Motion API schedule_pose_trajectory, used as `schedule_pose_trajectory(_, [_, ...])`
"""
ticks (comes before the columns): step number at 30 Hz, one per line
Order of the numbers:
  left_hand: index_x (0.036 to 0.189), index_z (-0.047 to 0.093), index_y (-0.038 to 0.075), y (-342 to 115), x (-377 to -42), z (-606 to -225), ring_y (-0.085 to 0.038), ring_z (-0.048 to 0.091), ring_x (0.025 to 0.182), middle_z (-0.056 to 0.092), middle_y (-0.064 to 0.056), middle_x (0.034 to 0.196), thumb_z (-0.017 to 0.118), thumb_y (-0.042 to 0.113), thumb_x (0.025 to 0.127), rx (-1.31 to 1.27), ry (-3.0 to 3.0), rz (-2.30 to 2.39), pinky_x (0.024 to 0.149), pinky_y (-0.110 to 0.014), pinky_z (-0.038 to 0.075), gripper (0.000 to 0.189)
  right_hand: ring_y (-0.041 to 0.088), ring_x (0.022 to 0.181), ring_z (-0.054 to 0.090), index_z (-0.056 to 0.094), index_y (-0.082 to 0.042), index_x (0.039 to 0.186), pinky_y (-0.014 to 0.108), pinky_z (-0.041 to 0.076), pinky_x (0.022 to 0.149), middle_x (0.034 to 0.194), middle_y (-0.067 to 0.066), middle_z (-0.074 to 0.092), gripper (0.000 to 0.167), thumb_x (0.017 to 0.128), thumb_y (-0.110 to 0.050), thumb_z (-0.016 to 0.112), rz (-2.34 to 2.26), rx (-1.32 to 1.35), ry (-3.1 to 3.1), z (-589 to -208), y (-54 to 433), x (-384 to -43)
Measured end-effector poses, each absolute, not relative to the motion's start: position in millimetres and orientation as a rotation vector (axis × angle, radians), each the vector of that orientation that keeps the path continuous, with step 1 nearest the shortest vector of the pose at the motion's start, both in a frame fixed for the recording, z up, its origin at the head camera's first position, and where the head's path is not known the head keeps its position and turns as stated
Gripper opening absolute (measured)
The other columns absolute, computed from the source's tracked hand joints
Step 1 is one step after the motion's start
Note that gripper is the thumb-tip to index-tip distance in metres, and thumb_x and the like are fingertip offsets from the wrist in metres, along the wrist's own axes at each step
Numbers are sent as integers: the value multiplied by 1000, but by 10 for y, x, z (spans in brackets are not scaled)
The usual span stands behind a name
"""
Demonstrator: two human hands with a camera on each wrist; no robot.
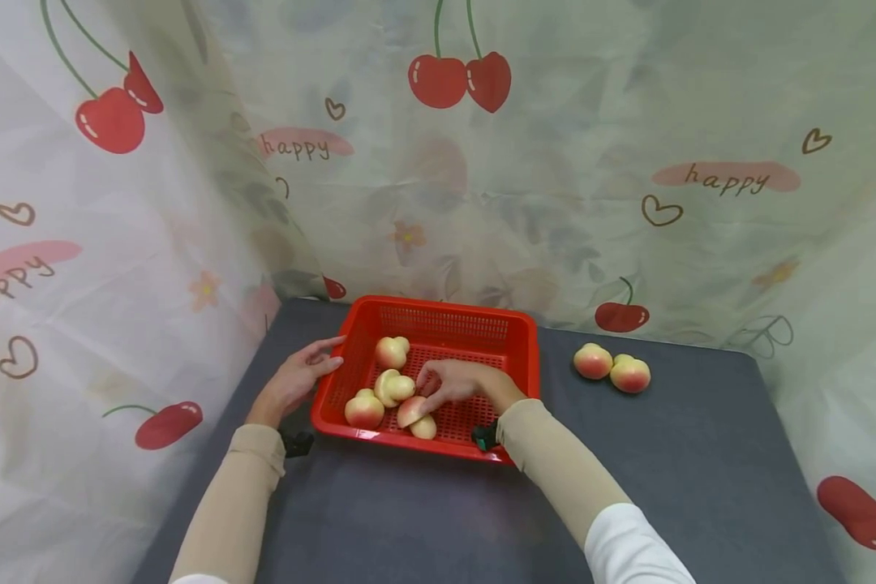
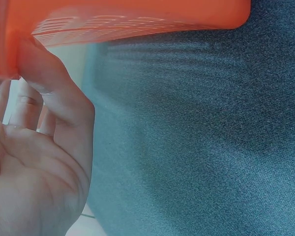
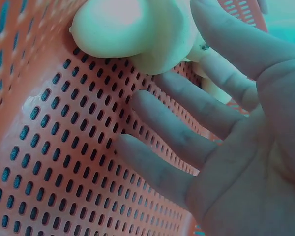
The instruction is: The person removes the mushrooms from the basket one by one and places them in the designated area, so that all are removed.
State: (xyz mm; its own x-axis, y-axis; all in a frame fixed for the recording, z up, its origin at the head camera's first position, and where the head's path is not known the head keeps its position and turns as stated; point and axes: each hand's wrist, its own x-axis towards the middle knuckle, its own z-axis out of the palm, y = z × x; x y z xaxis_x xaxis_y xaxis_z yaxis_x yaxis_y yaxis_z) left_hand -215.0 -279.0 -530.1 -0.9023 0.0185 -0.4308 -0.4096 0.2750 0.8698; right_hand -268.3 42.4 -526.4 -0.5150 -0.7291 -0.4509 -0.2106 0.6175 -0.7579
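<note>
Inside a red perforated plastic basket, my right hand pinches a toy mushroom by its pink-red cap. Its cream stem points toward the near wall. In the right wrist view, thumb and fingertips lie around the cap of this mushroom, with the other fingers spread over the slotted floor. Three more mushrooms sit in the basket's left half: one at the back, one in the middle and one at the front left. My left hand touches the left rim, its fingertips against the outer side.
Two more toy mushrooms lie side by side on the dark grey table, right of the basket. Curtains printed with cherries hang behind the table and along its sides. Dark straps circle both wrists.
</note>
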Motion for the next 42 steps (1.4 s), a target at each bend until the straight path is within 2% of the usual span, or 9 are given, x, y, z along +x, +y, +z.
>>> schedule_pose_trajectory(5, [153,45,33,-2792,-2159,-5297,-30,70,108,61,-15,124,63,34,101,-355,2200,1659,88,-47,63,55,16,112,59,58,-17,132,48,55,98,129,3,64,49,90,-32,78,-815,-685,1968,-5260,407,-2674])
schedule_pose_trajectory(9, [153,45,33,-2792,-2163,-5298,-29,70,106,61,-14,122,63,34,101,-352,2200,1657,87,-46,63,56,16,113,57,59,-19,136,50,57,96,130,2,62,51,90,-30,78,-810,-699,1942,-5257,365,-2650])
schedule_pose_trajectory(20, [153,45,33,-2803,-2132,-5302,-26,71,101,62,-13,120,64,34,101,-355,2201,1663,86,-45,63,56,23,117,55,62,-20,139,45,58,98,132,2,59,50,92,-29,76,-777,-744,1922,-5260,313,-2615])
schedule_pose_trajectory(26, [153,45,32,-2789,-2143,-5299,-26,72,102,62,-14,120,65,36,100,-341,2208,1670,86,-45,63,57,21,117,56,59,-22,144,44,57,99,138,0,58,55,92,-30,76,-765,-780,1956,-5225,394,-2633])
schedule_pose_trajectory(30, [153,45,32,-2765,-2157,-5290,-26,71,102,62,-13,120,65,37,100,-338,2212,1668,85,-45,64,57,18,115,57,59,-22,144,47,56,102,140,1,57,54,93,-27,75,-807,-734,1930,-5159,482,-2657])
schedule_pose_trajectory(35, [154,44,31,-2764,-2146,-5269,-26,71,102,61,-15,121,64,37,100,-328,2226,1658,86,-45,63,58,14,110,61,58,-23,144,45,57,101,142,1,56,53,94,-28,73,-839,-731,1919,-5084,548,-2656])
schedule_pose_trajectory(42, [154,43,31,-2768,-2128,-5280,-27,71,103,61,-15,121,63,35,101,-332,2235,1643,87,-45,63,57,15,116,60,56,-20,145,46,55,104,148,3,51,51,97,-28,70,-931,-664,1900,-4997,594,-2614])
